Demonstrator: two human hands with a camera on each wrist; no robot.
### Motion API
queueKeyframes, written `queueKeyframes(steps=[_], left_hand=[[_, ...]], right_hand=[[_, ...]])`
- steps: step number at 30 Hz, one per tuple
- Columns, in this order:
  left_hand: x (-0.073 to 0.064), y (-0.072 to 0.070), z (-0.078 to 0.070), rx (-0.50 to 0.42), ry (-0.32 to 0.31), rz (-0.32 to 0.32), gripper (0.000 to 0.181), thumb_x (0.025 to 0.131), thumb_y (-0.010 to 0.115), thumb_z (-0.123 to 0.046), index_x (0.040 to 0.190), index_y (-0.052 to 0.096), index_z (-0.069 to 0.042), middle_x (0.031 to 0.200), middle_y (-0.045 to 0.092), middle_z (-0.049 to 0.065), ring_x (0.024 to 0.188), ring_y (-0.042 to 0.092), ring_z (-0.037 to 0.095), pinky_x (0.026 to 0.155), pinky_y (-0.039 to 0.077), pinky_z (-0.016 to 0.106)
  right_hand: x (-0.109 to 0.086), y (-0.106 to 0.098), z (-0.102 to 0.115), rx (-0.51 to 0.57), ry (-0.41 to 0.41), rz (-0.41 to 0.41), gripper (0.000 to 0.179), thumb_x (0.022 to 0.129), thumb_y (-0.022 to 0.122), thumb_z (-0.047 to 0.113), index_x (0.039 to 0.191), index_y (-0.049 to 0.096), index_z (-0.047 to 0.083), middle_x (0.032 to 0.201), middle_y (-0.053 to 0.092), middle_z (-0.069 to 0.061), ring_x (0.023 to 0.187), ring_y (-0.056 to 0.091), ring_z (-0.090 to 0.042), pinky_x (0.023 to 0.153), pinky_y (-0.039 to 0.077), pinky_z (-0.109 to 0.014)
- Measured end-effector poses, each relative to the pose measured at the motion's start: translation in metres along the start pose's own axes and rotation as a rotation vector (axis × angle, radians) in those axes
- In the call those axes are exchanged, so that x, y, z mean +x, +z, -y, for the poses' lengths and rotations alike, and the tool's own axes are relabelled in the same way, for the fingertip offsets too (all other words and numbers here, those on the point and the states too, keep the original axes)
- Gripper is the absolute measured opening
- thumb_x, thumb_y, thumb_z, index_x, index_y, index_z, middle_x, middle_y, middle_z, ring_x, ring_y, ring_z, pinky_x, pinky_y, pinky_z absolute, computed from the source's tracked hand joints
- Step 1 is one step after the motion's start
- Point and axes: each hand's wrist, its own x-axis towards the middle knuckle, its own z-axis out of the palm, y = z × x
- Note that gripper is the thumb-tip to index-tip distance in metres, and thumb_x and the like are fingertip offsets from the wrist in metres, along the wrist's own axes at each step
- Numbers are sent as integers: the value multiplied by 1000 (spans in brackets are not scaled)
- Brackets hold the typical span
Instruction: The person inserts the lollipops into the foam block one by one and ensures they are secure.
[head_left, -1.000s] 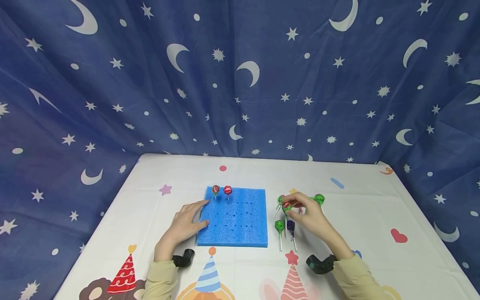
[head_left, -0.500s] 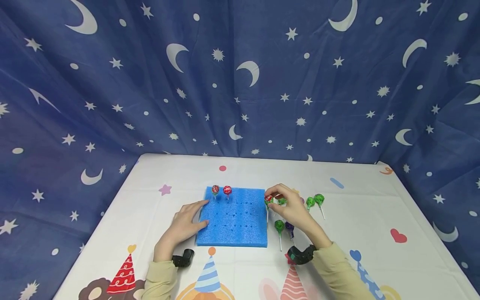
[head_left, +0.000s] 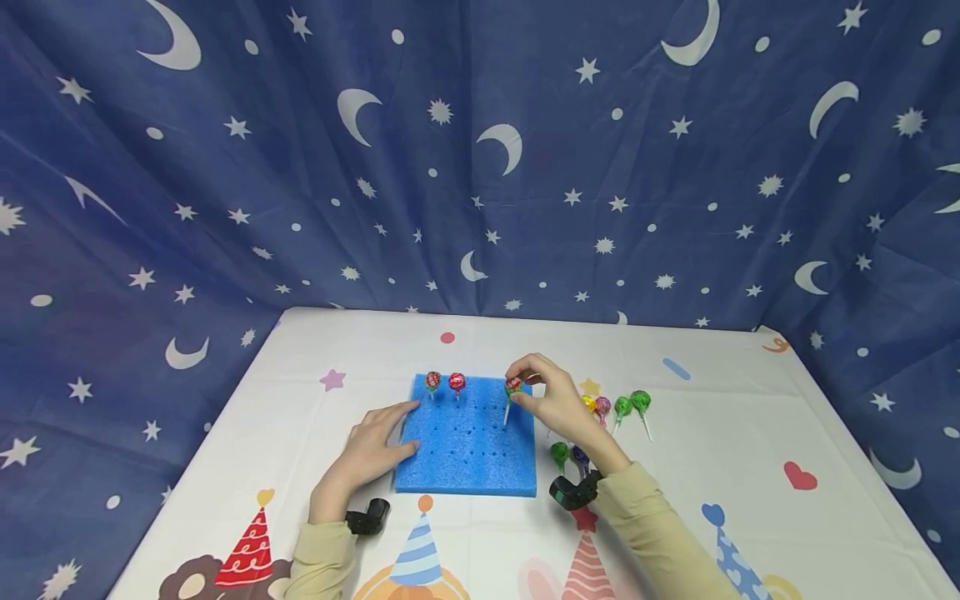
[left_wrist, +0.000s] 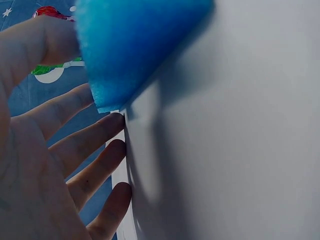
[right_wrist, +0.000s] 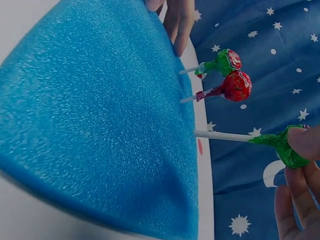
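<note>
My right hand (head_left: 551, 400) pinches a green and red wrapped lollipop (head_left: 513, 385) by its candy end, over the right rear part of a blue foam board (head_left: 465, 477). The white stick points down toward the board; in the right wrist view its tip is at the foam, and I cannot tell whether it has entered. Spread, fairly straight fingers of my left hand (head_left: 371, 442) touch the board's left side. Along the rear, a red and green lollipop (head_left: 432, 381) and a red lollipop (head_left: 457, 382) stand upright in the foam. Rows of small holes mark the board.
Right of the board lie several loose lollipops: green ones (head_left: 641, 401) (head_left: 559, 452), a purple one (head_left: 580, 457), a pink one (head_left: 603, 405) and a yellow one (head_left: 588, 404). My right forearm partly covers them. A patterned white cloth (head_left: 750, 417) covers the table; a starry blue curtain (head_left: 420, 208) hangs behind.
My right hand has carried the green and red lollipop leftward from the loose ones to above the foam board. My left hand has stayed at the board's left side.
</note>
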Motion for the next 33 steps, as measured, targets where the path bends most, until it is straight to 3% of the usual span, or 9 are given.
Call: queueKeyframes(steps=[16,33], left_hand=[[0,-2,-3,12,7,-5,61,87,64,-28,143,45,-16,149,44,13,137,34,38,106,27,63],[-2,-1,-3,6,1,-6,62,87,64,-27,144,44,-16,149,44,13,137,34,38,107,27,63]], right_hand=[[22,21,-6,14,17,-11,25,80,71,-4,98,60,10,101,61,-6,97,59,-22,94,49,-43],[24,32,-8,-16,19,-2,24,81,70,-3,96,61,11,98,61,-5,93,57,-22,92,50,-41]])
